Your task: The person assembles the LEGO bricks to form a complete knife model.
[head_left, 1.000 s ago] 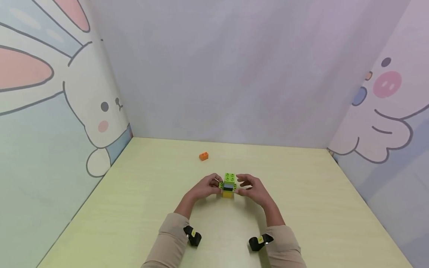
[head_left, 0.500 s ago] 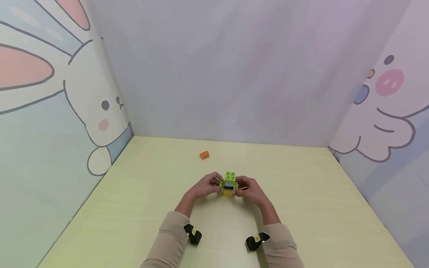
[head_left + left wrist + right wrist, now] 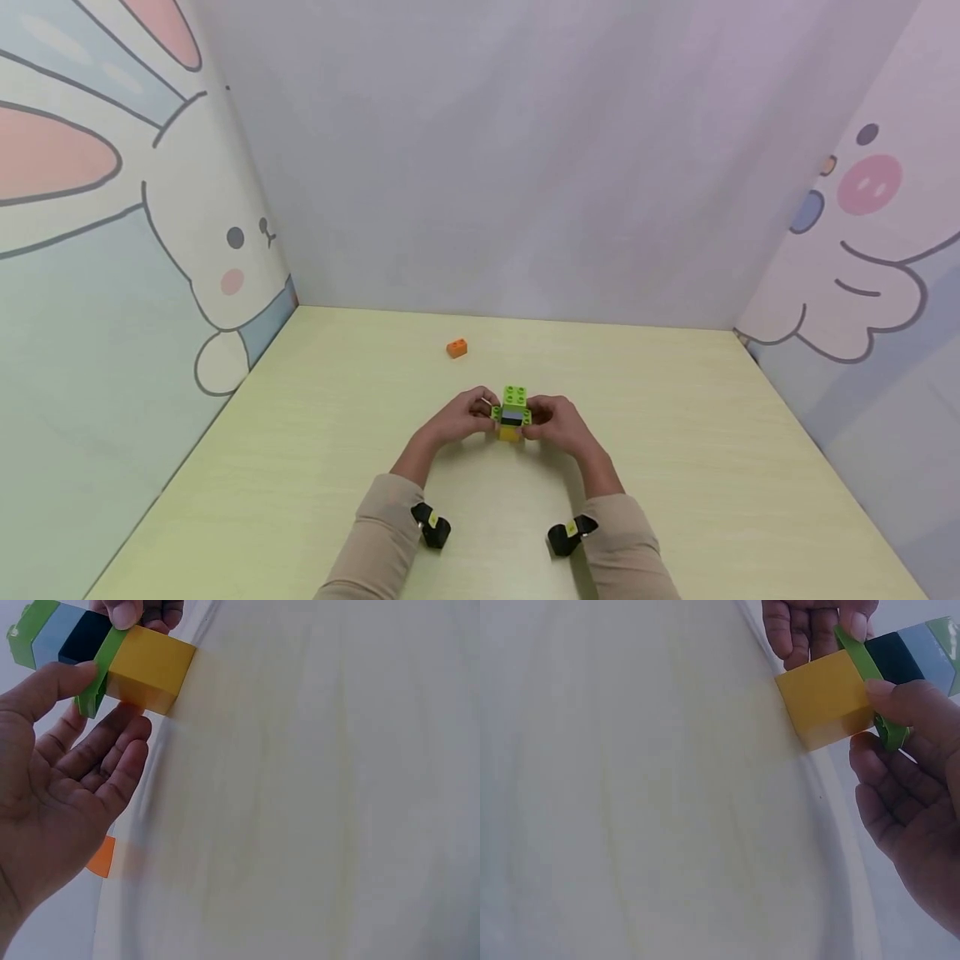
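A stack of toy building bricks (image 3: 514,400) stands upright on the table between both hands. Its yellow block (image 3: 154,664) is lowest, then come a wider light-green plate (image 3: 93,694), a dark brick (image 3: 897,657), a grey-blue brick (image 3: 928,649) and a green studded brick (image 3: 514,392) on top. My left hand (image 3: 457,419) pinches the plate's left end, thumb on the near side. At the opposite end, my right hand (image 3: 564,427) pinches the plate between thumb and fingers. Parts of the plate's ends are hidden by the fingers.
A small orange brick (image 3: 457,348) lies farther back on the table (image 3: 337,467), left of the stack. A grey-white wall (image 3: 487,167) rises behind the table. Side panels with a rabbit drawing (image 3: 202,225) and a pig-nosed drawing (image 3: 847,250) flank it.
My right hand has moved left, in to the stack, and its fingers have closed on the plate's right end. The left hand and the stack stay about where they were.
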A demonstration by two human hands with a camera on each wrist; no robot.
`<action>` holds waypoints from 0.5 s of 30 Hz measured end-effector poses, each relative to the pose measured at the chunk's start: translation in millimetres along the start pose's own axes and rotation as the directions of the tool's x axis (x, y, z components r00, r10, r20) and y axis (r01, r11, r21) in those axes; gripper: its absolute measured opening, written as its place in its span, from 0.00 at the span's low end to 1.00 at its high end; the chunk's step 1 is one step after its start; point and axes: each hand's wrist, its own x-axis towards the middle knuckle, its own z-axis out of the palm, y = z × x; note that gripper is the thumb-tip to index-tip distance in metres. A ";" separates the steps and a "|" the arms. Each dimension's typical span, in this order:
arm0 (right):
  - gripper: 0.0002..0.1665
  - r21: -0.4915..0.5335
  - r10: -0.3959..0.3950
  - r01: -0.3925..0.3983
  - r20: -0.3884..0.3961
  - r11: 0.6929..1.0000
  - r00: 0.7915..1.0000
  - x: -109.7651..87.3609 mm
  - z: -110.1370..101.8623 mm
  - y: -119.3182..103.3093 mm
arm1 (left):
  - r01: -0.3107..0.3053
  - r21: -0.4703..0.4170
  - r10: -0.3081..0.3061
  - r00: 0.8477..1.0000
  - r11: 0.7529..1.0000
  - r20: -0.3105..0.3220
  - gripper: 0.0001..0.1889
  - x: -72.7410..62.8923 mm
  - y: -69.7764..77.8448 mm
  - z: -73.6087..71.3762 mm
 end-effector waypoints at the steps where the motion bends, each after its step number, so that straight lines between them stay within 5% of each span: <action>1: 0.23 -0.008 -0.001 0.001 0.000 1.000 1.000 0.1 -0.3 0.0 | -0.001 0.000 0.001 1.000 1.000 0.001 0.13 0.1 0.1 -0.1; 15: 0.23 -0.025 -0.007 0.007 -0.005 1.000 1.000 -1.3 -2.1 -2.5 | -0.003 0.072 0.004 1.000 0.997 -0.019 0.14 -1.2 4.6 0.0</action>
